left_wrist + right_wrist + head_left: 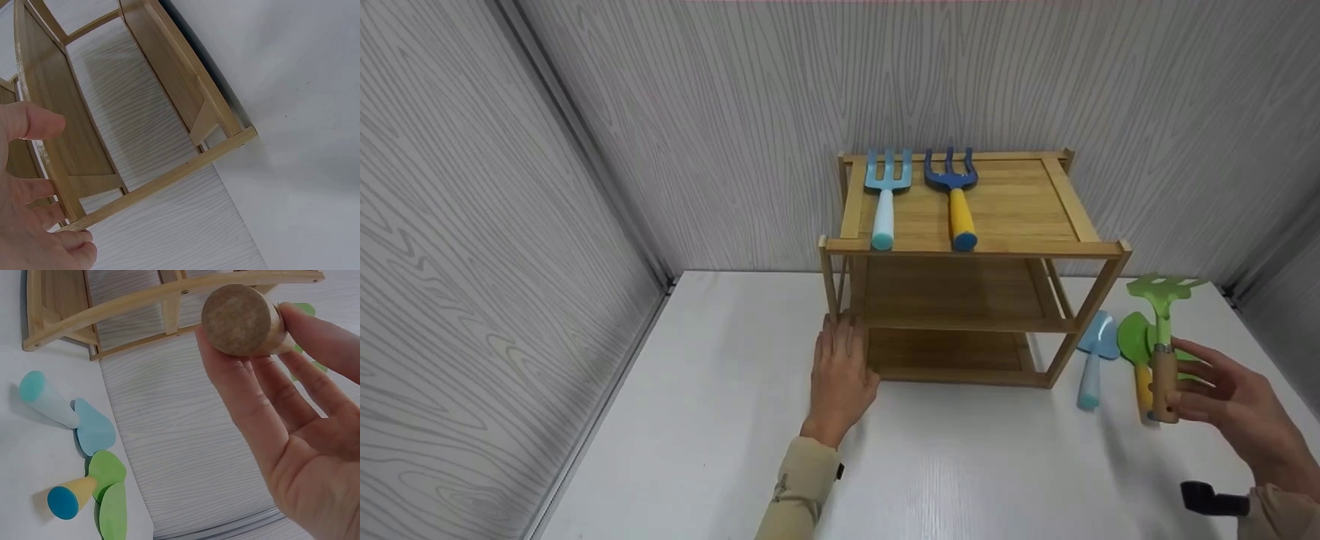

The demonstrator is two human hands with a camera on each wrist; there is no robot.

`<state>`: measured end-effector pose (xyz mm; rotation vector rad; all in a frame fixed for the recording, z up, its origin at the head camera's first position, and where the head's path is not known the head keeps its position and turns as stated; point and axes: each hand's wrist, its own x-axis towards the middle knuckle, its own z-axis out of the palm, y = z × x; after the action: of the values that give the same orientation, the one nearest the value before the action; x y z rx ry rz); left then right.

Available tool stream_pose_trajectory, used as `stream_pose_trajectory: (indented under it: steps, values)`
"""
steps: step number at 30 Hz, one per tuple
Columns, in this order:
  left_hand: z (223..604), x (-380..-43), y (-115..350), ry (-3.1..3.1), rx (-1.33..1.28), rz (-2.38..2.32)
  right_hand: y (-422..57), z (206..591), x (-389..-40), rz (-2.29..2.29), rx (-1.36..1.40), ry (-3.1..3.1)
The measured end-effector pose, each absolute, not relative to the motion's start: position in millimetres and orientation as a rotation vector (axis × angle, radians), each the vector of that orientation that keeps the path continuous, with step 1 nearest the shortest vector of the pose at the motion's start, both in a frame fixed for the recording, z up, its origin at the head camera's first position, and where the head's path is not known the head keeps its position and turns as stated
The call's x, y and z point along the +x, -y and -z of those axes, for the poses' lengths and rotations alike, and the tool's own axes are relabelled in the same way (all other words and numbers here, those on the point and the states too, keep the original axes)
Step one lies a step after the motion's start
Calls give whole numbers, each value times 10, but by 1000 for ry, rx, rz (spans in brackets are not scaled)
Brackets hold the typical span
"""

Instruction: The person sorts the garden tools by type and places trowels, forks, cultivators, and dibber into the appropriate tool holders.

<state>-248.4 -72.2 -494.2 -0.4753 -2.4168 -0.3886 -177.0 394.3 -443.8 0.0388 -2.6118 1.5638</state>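
- Pale wood-grain panels (735,135) around the back and sides, white worktop (720,420) below.
- Wooden three-tier rack (1035,248) at the worktop's back edge, right of centre.
- Up on its top shelf (1027,199), over toward the left edge: light blue fork (886,196) and dark blue fork (958,199) with a yellow handle, side by side but apart, tines at the back edge, handle ends at the front edge.
- Green rake (1163,351) in the right hand (1234,397), thumb and fingers clamped around its wooden handle, up off the worktop, out beyond the rack's front right corner.
- Key bit, imo: top shelf to the left of that grip and farther back. Long axis of the rake with tines toward the worktop's back edge and butt end toward the front, so looks roughly parallel to the two forks. Can't tell the exact tilt.
- Right hand nearer to the rack's right side, obviously. Left hand (842,379) over at the front left leg, fingers fairly straight against the wood, thumb apart.
- Down near the worktop's back right corner: blue trowel (1094,356), green trowel (1137,358) with a yellow handle, plus another green blade (114,513), partly hidden behind the right hand in the head view.
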Motion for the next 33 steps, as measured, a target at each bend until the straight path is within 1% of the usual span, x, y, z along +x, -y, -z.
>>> stream_pose_trajectory:
  steps: [11,33]
  values:
    - [4958,-2495,717,2396,-478,403,-3878,4420,-1730,-1510,67,2634]
    - [4945,-2483,708,2439,-465,425,-3761,4368,-1837,-1612,324,2598]
